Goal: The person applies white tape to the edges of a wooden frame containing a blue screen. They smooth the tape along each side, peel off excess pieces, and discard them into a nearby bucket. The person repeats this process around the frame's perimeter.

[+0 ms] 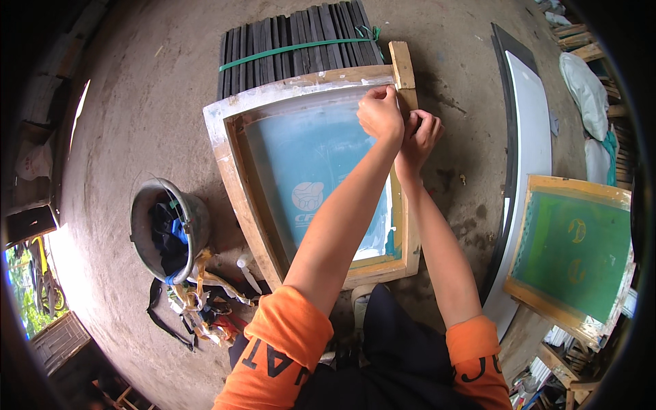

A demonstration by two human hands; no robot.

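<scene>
A wooden screen-printing frame (225,147) with blue-green mesh (301,150) stretched across it sits in front of me. Pale printed marks show on the mesh, and white patches run along its far and right inner edges. At the far right corner, my left hand (381,115) is closed in a pinch over the mesh's edge. Just right of it, my right hand (419,142) has its fingers curled together at the outer side of the frame's right bar. Whatever either hand pinches is too small or hidden to make out.
Behind the frame stands a stack of dark boards (294,51) bound with a green strap. A bucket (198,219) with dark cloth is at left, beside scraps (205,301) and a small white bottle (249,270). At right are a long white panel (533,116) and a green-mesh frame (574,253).
</scene>
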